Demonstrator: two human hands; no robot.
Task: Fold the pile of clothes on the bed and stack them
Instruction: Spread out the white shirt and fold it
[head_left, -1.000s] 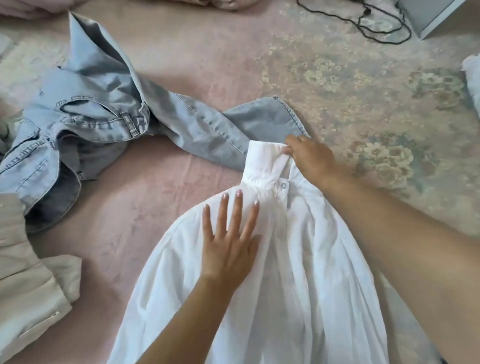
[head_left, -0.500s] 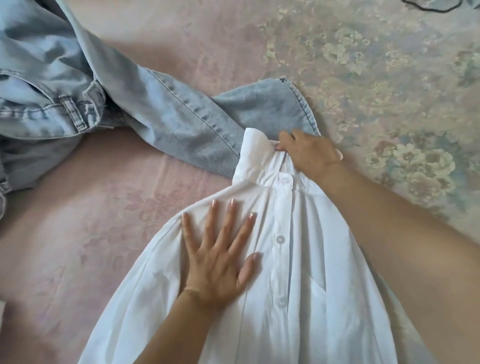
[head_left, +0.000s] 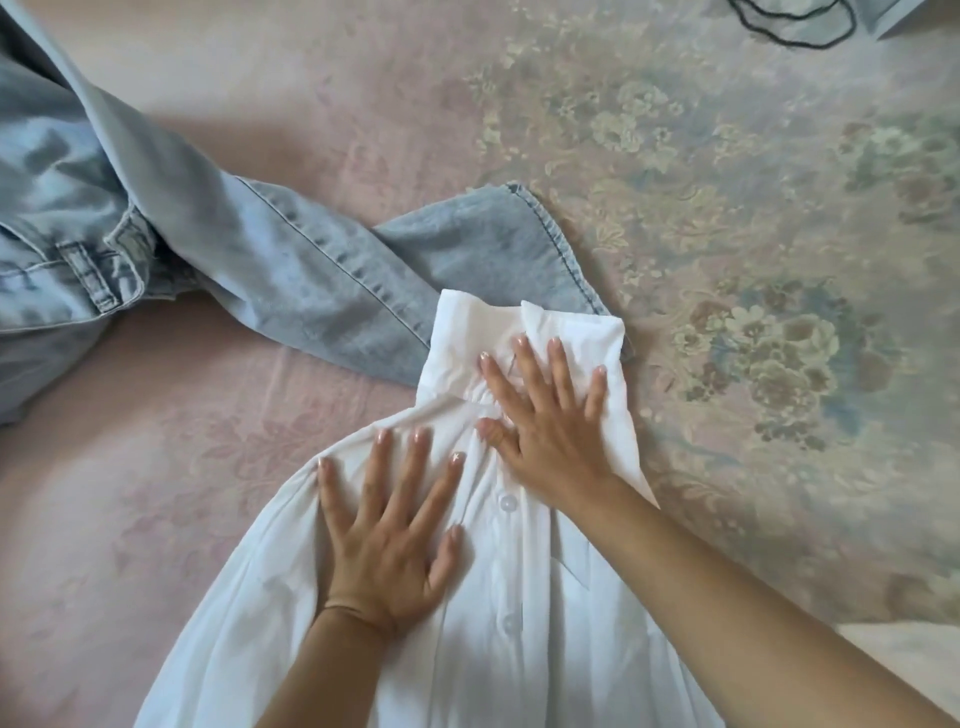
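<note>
1. Covering the whole view was the bedspread (head_left: 727, 208), pink and pale green, woven with a raised floral pattern.
2. Light blue denim jeans (head_left: 218, 244) lay crumpled at the left; stiff fabric, stitched seams, one leg running out under the shirt collar.
3. The white shirt (head_left: 545, 623) lay spread in the lower centre on the bedspread, thin and softly creased, its button placket facing up, its collar (head_left: 467, 332) resting on the jeans' hem.
4. The right hand (head_left: 550, 431) lay flat with fingers straight and spread, pressing just below the collar.
5. The left hand (head_left: 389, 535) lay flat too, fingers splayed, pressing the shirt's chest beside the placket.
6. A thin black cable (head_left: 789, 31) curled at the top right, well apart from the clothes.
</note>
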